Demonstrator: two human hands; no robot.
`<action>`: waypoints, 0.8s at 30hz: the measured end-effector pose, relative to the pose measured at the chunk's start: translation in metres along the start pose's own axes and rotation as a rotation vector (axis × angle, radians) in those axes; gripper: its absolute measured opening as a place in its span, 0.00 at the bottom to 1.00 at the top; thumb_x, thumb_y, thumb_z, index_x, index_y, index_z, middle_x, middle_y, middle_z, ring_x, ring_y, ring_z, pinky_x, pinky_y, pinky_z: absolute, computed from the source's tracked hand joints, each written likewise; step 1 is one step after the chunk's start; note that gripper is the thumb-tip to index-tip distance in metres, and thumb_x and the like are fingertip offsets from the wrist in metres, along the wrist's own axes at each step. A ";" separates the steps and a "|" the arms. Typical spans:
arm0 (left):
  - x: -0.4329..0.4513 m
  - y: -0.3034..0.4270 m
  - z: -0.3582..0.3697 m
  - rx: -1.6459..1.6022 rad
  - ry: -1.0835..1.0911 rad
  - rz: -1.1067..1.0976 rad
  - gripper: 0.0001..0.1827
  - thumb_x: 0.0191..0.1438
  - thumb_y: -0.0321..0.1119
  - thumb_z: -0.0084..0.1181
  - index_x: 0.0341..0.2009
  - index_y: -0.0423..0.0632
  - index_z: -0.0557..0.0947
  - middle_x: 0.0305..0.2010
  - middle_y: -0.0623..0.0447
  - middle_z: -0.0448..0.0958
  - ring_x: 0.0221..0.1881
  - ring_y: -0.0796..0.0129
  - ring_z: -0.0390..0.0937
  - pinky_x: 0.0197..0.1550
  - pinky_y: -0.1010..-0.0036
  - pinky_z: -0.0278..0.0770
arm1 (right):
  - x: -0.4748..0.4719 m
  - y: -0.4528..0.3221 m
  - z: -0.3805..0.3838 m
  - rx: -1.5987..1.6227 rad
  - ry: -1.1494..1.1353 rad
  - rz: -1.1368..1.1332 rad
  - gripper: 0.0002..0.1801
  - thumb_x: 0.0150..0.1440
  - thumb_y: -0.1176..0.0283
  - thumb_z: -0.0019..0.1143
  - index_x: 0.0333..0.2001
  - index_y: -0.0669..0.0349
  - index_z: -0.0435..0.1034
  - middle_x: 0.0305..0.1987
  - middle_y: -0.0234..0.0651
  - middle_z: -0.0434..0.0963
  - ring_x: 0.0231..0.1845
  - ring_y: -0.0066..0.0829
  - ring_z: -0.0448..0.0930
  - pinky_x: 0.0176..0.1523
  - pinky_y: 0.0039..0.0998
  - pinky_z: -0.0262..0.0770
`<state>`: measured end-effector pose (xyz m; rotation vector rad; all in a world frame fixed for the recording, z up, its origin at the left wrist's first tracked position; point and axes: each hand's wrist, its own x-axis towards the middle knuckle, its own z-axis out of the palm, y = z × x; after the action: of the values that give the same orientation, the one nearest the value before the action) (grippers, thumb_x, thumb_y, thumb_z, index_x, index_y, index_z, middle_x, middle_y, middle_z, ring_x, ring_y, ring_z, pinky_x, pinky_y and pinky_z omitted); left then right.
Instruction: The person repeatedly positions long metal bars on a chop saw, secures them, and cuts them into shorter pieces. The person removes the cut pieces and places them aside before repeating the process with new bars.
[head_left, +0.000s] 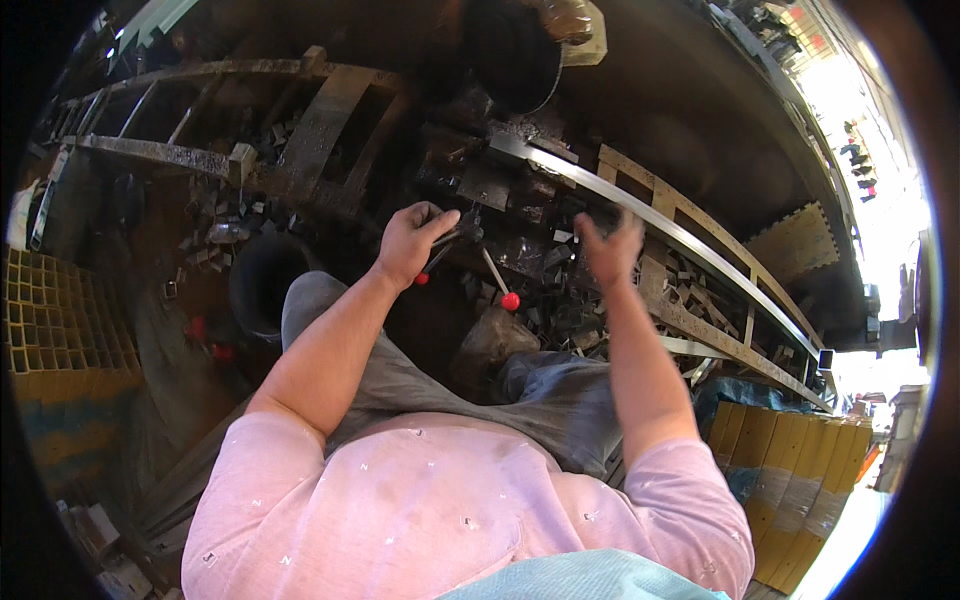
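My left hand (418, 241) is at a dark lever of the machine's vise, its thumb and fingers near the lever's upper part; whether it grips it is hard to tell. A second lever with a red ball knob (510, 301) points down toward my knees. My right hand (613, 244), slightly blurred, has its fingers spread just below a long shiny metal tube (660, 219). The tube runs from the vise area to the lower right over a rack. Above the vise hangs a dark round saw blade (517, 56), partly in shadow.
A steel roller rack (169, 152) extends to the left. Cut tube offcuts (701, 296) lie in heaps around the machine. Stacked square tubes (60, 315) stand at the far left, wrapped yellow bars (795, 480) at the right. A dark bucket (266, 281) is beside my left knee.
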<state>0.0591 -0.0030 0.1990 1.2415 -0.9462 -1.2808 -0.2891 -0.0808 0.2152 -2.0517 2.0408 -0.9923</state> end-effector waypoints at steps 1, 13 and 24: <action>-0.003 -0.001 -0.001 -0.059 0.009 -0.003 0.17 0.62 0.43 0.70 0.28 0.44 0.84 0.27 0.59 0.79 0.31 0.79 0.72 0.37 0.75 0.70 | -0.028 -0.041 -0.001 0.136 -0.160 -0.045 0.36 0.53 0.53 0.80 0.58 0.62 0.74 0.56 0.53 0.81 0.59 0.53 0.80 0.63 0.48 0.76; -0.016 0.012 0.001 -0.402 -0.082 -0.018 0.12 0.65 0.37 0.63 0.33 0.42 0.84 0.33 0.52 0.84 0.36 0.72 0.79 0.46 0.73 0.76 | -0.112 -0.101 0.076 -0.124 -0.751 0.092 0.39 0.51 0.37 0.72 0.42 0.68 0.80 0.40 0.57 0.86 0.45 0.58 0.87 0.51 0.50 0.83; -0.023 0.047 0.022 0.469 -0.260 0.403 0.17 0.52 0.42 0.74 0.24 0.44 0.82 0.22 0.48 0.78 0.24 0.66 0.75 0.30 0.68 0.72 | -0.127 -0.033 0.134 0.097 -0.788 0.020 0.33 0.53 0.45 0.69 0.46 0.67 0.81 0.45 0.60 0.85 0.50 0.59 0.85 0.55 0.49 0.83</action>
<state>0.0421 0.0114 0.2511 1.1608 -1.6637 -0.9369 -0.1821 -0.0109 0.0776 -1.9208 1.5448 -0.1900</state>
